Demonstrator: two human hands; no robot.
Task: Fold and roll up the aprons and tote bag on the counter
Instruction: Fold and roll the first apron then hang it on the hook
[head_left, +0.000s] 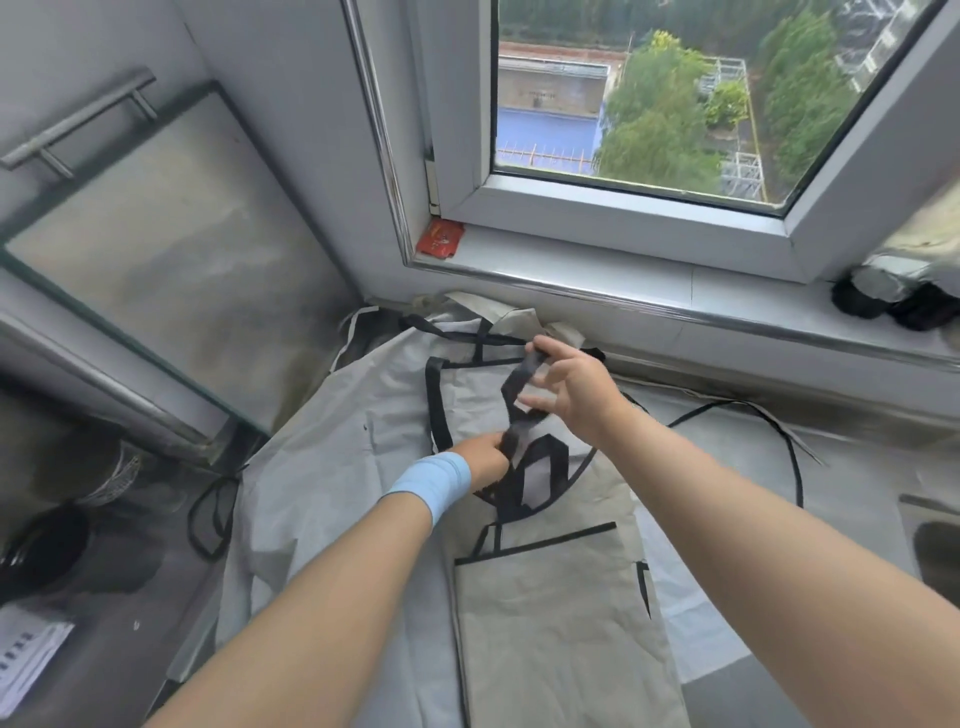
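Observation:
A beige apron (561, 623) with black trim lies folded lengthwise in a narrow strip on the counter, over a pale grey apron (332, 467) spread out beneath it. A black strap (519, 410) of the beige apron runs between both hands. My left hand (485, 457), with a light blue band at its wrist, grips the strap's lower part. Higher up, my right hand (566, 389) pinches the strap's upper end, lifting it above the cloth. More beige fabric (498, 312) is bunched at the back by the wall; I cannot tell whether it is the tote bag.
Thin black ties (779, 441) trail over the counter on the right, and a black cord loop (210, 519) lies left. A window sill (623, 291) with a red packet (440, 238) runs behind. A glass cabinet door (156, 249) stands left, a sink edge (930, 545) right.

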